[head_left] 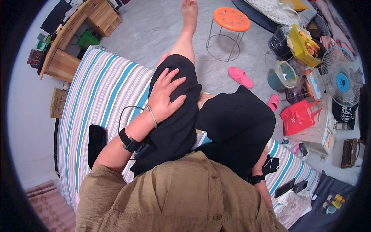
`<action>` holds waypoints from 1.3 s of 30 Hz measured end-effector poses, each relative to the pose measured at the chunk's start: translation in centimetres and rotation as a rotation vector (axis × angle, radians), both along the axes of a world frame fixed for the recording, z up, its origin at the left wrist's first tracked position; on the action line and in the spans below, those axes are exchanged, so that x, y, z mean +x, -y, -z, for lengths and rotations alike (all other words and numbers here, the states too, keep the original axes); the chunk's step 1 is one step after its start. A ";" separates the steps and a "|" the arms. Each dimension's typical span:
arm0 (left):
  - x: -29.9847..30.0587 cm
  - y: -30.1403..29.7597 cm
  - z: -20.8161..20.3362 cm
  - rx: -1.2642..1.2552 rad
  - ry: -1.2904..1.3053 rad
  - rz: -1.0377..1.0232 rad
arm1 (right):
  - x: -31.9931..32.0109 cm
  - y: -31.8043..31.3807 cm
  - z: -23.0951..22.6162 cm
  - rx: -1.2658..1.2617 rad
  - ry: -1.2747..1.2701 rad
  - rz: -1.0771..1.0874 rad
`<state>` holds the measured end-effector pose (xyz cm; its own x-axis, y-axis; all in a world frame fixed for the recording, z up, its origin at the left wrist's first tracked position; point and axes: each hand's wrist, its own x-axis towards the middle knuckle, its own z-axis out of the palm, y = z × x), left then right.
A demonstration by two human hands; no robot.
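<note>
The bed [100, 89] has blue, white and grey stripes. The trousers [174, 127] are black, the shirt [174, 197] is olive-brown. On the grey floor [154, 27] stand an orange stool [232, 19] and pink slippers [240, 77].

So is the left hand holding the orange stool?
No, the left hand lies flat on the black shorts, far from the orange stool.

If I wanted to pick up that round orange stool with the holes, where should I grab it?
Probably grip the round orange plastic stool by the rim of its seat, coming from above. It stands upright on thin metal legs on the grey floor, with the flat seat's edge free all round.
</note>
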<state>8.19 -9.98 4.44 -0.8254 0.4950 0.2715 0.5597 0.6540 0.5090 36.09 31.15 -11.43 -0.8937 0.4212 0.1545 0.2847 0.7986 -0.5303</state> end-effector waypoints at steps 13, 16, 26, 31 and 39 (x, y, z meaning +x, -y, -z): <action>-1.8 0.0 0.4 0.090 0.073 -0.027 | 0.1 -0.2 0.0 -0.022 -0.051 -0.013; -2.1 -0.1 0.1 0.078 0.132 0.005 | 0.1 -0.2 -0.2 0.027 -0.007 -0.037; -3.1 -0.2 0.4 0.140 0.198 -0.004 | 0.1 -0.3 -0.3 0.005 -0.040 -0.028; -3.7 -0.4 0.6 0.190 0.229 0.009 | -0.2 -0.1 -0.9 -0.026 -0.014 -0.018; -3.7 -0.1 0.8 0.173 0.240 0.005 | -0.4 0.2 -1.3 0.008 -0.065 -0.032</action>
